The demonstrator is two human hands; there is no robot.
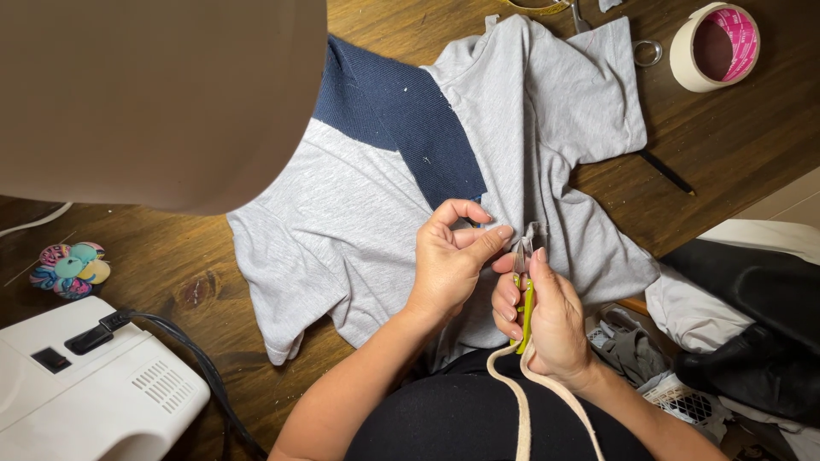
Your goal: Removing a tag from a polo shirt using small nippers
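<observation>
A grey T-shirt (pixel 359 213) with a navy blue panel (pixel 401 111) lies spread on the wooden table (pixel 735 145). My left hand (pixel 448 260) pinches a fold of the grey fabric near the seam between thumb and fingers. My right hand (pixel 551 316) grips small green-handled thread snips (pixel 523 286), their blades pointing up at the pinched fabric right beside my left thumb. A cream strap (pixel 521 401) hangs down from the snips across my lap.
A white sewing machine (pixel 85 393) with a black cord stands at bottom left, beside a colourful pincushion (pixel 70 269). A tan lampshade-like shape (pixel 154 94) blocks the top left. A roll of tape (pixel 713 47), scissors' handles (pixel 647 53) and a black pen (pixel 666 172) lie at right.
</observation>
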